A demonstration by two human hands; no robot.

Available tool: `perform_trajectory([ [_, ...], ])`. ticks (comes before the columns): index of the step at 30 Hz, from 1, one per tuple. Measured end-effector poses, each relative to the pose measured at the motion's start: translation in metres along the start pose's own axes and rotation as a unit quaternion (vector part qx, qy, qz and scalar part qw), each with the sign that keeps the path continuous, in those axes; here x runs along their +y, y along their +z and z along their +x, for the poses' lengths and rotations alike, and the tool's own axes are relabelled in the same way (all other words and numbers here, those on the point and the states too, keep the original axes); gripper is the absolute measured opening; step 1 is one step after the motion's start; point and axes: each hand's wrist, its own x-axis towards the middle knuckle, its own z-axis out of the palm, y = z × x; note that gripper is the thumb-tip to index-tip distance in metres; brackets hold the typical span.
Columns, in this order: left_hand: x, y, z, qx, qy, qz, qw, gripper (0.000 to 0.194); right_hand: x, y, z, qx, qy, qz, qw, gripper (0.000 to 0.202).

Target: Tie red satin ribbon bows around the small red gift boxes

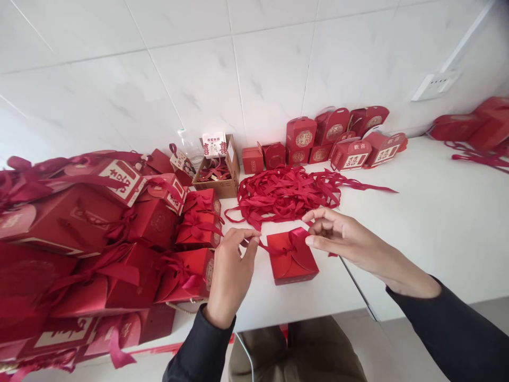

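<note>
A small red gift box sits on the white table in front of me, with a red satin ribbon tied in a bow across its top. My left hand is at the box's left, thumb and forefinger pinched on the ribbon where it stretches off that side. On the right, my right hand has its thumb and curled fingers around the bow's right loop, the forefinger held apart. A bit of ribbon shows beneath this hand. Just behind the box lies a tangled heap of red ribbons.
Many red gift boxes with bows are piled at the left. An open cardboard carton stands near the wall, beside several more red boxes. Other red boxes lie far right. A seam crosses the table surface.
</note>
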Motion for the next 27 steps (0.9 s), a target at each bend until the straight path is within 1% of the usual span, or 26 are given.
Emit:
perform_trajectory([
  [2,0.001,0.002,0.001,0.002,-0.019,-0.034,0.999,0.016,0.001,0.001,0.001,0.006,-0.010,0.000,1.000,0.045],
  [5,0.004,0.007,0.001,-0.008,-0.043,-0.105,0.993,0.025,0.001,0.007,0.001,0.001,-0.032,-0.017,0.999,0.038],
  [7,0.008,0.012,0.000,-0.016,-0.064,-0.190,0.980,0.028,0.000,0.013,0.001,-0.006,-0.048,-0.032,0.998,0.034],
  [9,0.012,0.016,-0.001,-0.026,-0.082,-0.272,0.958,0.029,-0.002,0.021,0.001,-0.019,-0.062,-0.051,0.997,0.033],
  [10,0.015,0.018,-0.001,-0.033,-0.087,-0.298,0.950,0.029,-0.004,0.025,0.002,-0.024,-0.069,-0.063,0.995,0.031],
  [12,0.018,0.020,-0.001,-0.046,-0.084,-0.313,0.945,0.026,-0.008,0.032,0.005,-0.026,-0.090,-0.089,0.992,0.021],
  [13,0.019,0.020,-0.001,-0.050,-0.078,-0.310,0.946,0.024,-0.009,0.035,0.007,-0.023,-0.101,-0.099,0.990,0.017],
  [15,0.020,0.021,-0.001,-0.051,-0.059,-0.281,0.956,0.021,-0.011,0.037,0.011,-0.016,-0.113,-0.107,0.988,0.018],
  [20,0.013,0.027,-0.009,-0.052,-0.027,-0.140,0.988,0.026,-0.008,0.034,0.013,-0.004,-0.092,-0.093,0.991,0.019],
  [23,0.009,0.034,-0.014,-0.013,-0.020,-0.100,0.995,0.020,-0.007,0.029,0.010,-0.006,-0.083,-0.078,0.993,0.021],
  [27,0.005,0.038,-0.015,0.034,-0.021,-0.101,0.994,0.022,-0.007,0.017,0.007,0.025,-0.061,-0.111,0.992,0.027],
])
